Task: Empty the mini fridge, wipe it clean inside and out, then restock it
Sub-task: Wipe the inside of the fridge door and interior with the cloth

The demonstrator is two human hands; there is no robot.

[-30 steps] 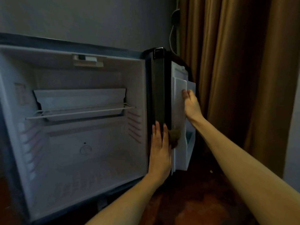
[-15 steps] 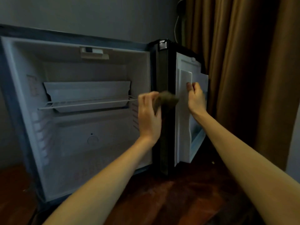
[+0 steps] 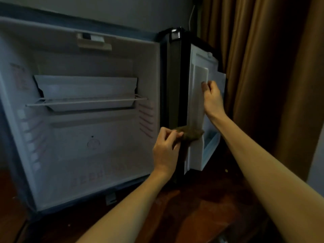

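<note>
Readable text: you have none in this view; every printed mark is too blurred or dim.
Left inner wall: a reddish printed block (image 3: 17, 76) sits high on the left inner wall of the mini fridge (image 3: 78, 64); you cannot make out its lines.
Fridge floor: a row of reddish characters (image 3: 89, 178) runs along the near edge; they are illegible.
Back wall: a round outlined sign (image 3: 93, 143) with a small dark dot (image 3: 92, 136) just above it; you can see no letters in it.
Right inner wall: slanted reddish strokes (image 3: 146, 118), stacked one above another; these are marks, not words.
</note>
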